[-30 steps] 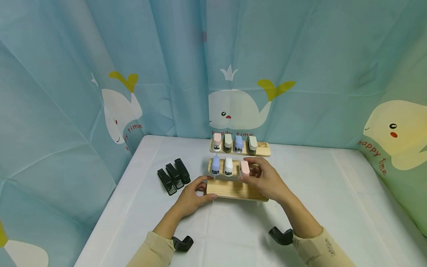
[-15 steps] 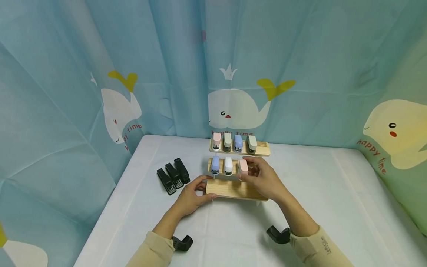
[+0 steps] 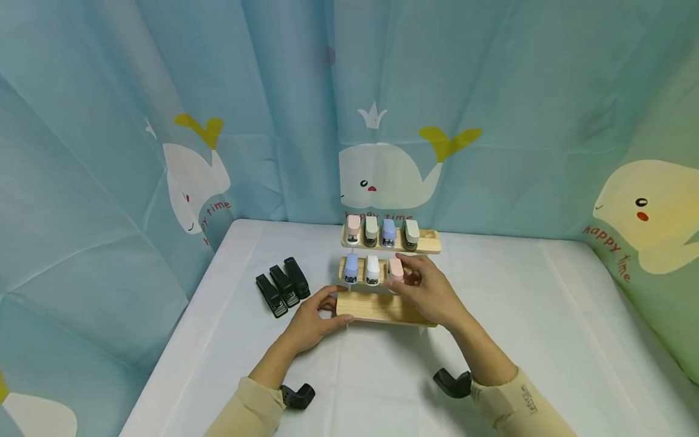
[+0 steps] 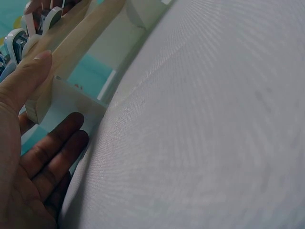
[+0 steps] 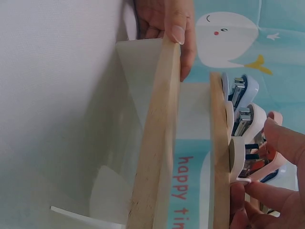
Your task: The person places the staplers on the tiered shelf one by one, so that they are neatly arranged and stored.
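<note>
My left hand [image 3: 310, 325] grips the left end of the lowest board of a tiered wooden display rack [image 3: 382, 307]. Its thumb lies on the board's front side in the left wrist view, while two other fingers stay off the wood. My right hand [image 3: 434, 291] pinches a small pink stapler [image 3: 395, 268] at the middle tier, between thumb and fingers. Left of it on that tier stand a white stapler [image 3: 372, 269] and a blue stapler [image 3: 351, 268]. The right wrist view shows the pink stapler's base [image 5: 237, 157] at the middle board, partly covered by fingers.
Several small staplers stand on the top tier, among them a pink one [image 3: 353, 228] and a blue one [image 3: 389, 232]. Three black staplers [image 3: 283, 284] lie left of the rack on the white-covered table [image 3: 524, 315]. A blue whale-print curtain [image 3: 306, 121] hangs behind.
The pink stapler has shifted slightly left and back on the middle tier with my right hand. My left hand keeps its hold on the rack. The head view has shifted slightly.
</note>
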Action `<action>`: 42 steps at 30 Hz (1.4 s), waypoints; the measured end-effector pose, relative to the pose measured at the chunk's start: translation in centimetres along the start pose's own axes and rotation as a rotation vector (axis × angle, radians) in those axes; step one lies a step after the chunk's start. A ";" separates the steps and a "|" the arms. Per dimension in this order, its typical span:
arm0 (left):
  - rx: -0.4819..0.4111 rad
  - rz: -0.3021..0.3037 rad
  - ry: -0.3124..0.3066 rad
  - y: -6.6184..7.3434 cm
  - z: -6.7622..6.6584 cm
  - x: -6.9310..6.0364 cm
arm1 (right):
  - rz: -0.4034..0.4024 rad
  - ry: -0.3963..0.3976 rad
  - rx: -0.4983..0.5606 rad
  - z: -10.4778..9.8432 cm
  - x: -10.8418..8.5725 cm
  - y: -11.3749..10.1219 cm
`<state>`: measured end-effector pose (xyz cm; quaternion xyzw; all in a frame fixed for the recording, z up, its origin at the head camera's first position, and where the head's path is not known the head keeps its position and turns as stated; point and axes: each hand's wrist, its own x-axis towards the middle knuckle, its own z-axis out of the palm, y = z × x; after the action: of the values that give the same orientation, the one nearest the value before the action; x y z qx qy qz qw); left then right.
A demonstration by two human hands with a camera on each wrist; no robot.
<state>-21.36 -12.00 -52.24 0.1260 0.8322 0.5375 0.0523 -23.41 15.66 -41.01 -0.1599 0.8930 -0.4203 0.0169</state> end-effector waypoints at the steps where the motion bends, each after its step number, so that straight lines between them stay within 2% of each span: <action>1: 0.000 -0.005 0.000 0.0 0.0 0.0 | 0.001 0.002 -0.004 0.0 0.0 0.0; 10: -0.002 -0.011 0.002 0.1 0.0 0.1 | 0.030 0.015 -0.008 0.1 0.1 -0.2; 20: 0.020 -0.005 0.005 -0.1 0.0 0.0 | 0.054 0.063 -0.046 0.7 0.2 -0.4; 26: 0.002 -0.017 0.007 0.1 0.0 -0.1 | 0.075 0.068 -0.056 0.8 0.3 -0.5; 42: 0.009 -0.013 0.005 0.2 0.0 -0.1 | 0.072 0.085 -0.054 1.0 0.1 -0.4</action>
<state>-21.23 -11.94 -52.10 0.1195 0.8355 0.5338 0.0528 -23.22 14.67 -41.40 -0.1103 0.9091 -0.4015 -0.0101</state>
